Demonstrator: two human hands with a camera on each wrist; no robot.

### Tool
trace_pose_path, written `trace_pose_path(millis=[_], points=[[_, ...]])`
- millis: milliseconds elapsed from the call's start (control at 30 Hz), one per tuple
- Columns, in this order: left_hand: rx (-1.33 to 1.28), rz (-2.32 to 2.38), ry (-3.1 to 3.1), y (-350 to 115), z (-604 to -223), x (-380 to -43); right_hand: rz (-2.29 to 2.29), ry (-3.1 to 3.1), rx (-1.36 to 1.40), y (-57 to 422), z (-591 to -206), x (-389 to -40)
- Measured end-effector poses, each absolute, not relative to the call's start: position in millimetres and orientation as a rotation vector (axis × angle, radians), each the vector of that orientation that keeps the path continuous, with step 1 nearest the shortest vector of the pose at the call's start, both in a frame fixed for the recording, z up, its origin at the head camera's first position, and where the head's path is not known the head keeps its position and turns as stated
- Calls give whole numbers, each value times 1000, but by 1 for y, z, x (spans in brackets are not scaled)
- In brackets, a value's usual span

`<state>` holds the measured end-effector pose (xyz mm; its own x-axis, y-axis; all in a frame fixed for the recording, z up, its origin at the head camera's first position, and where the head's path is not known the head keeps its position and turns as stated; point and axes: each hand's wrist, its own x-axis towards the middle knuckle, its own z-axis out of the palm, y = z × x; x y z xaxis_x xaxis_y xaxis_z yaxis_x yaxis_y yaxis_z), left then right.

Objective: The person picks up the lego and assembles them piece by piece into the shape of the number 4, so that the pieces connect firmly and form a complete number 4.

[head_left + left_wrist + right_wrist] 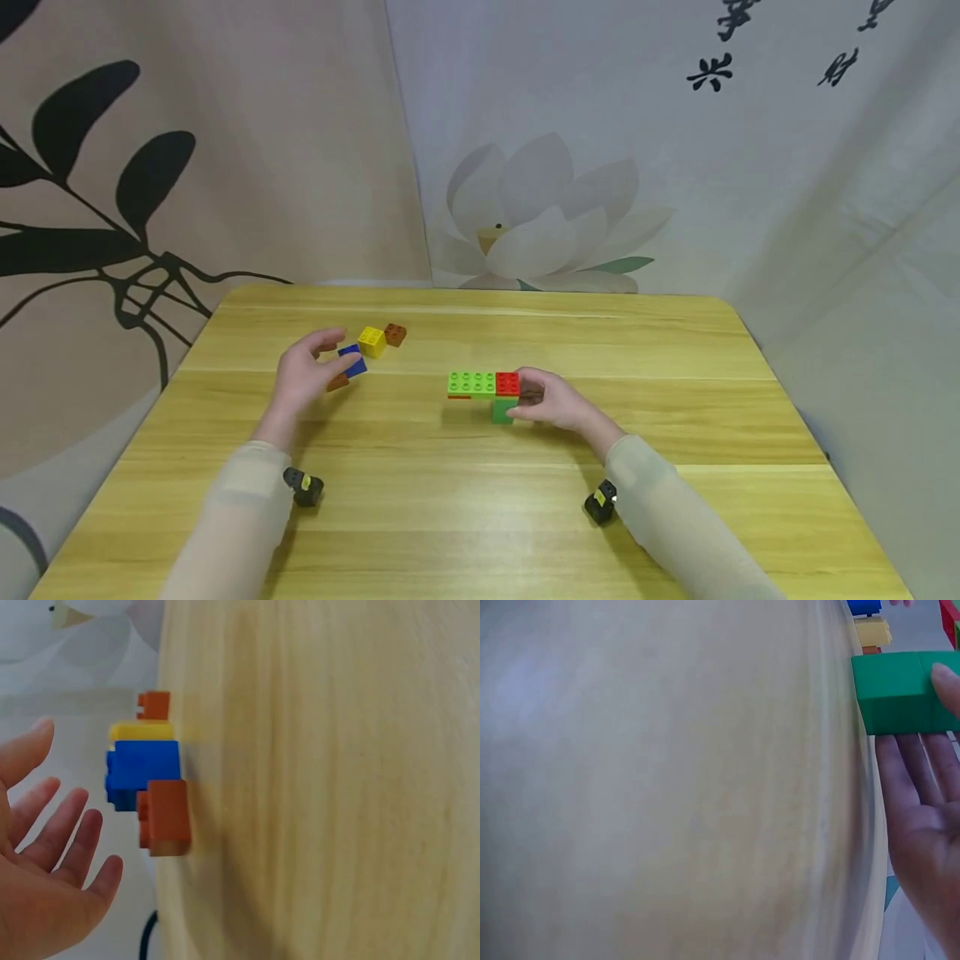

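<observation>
My left hand (306, 367) hovers beside a blue brick (357, 364) with its fingers spread. In the left wrist view a gap shows between the fingers and the blue brick (146, 769). One brown brick (169, 819) lies close to the blue one, on the near side. My right hand (555, 400) holds a built piece from its right side, with the thumb against its green base (503, 411). On top of that base are a red brick (507, 384) and a long light-green brick (471, 383), which juts out to the left. A red edge shows under the light-green brick.
Beyond the blue brick stand a yellow brick (371, 342) and another brown brick (395, 335). All stand on a wooden table (465, 517), whose far edge meets a printed curtain (562, 100). Each wrist carries a small black camera.
</observation>
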<state>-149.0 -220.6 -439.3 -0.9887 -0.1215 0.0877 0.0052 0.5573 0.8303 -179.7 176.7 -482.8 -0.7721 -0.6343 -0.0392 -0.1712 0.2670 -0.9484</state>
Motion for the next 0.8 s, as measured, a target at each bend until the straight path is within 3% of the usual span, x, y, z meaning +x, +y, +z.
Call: trace_pose_path(millis=[300,800], points=[[123,-1659,-2706,-226,-451,-154,-1521,2118,-749,178,-483,-180],[70,-1498,-2799,-237,-468,-159,-1511,2116,-751,178,-482,-180]])
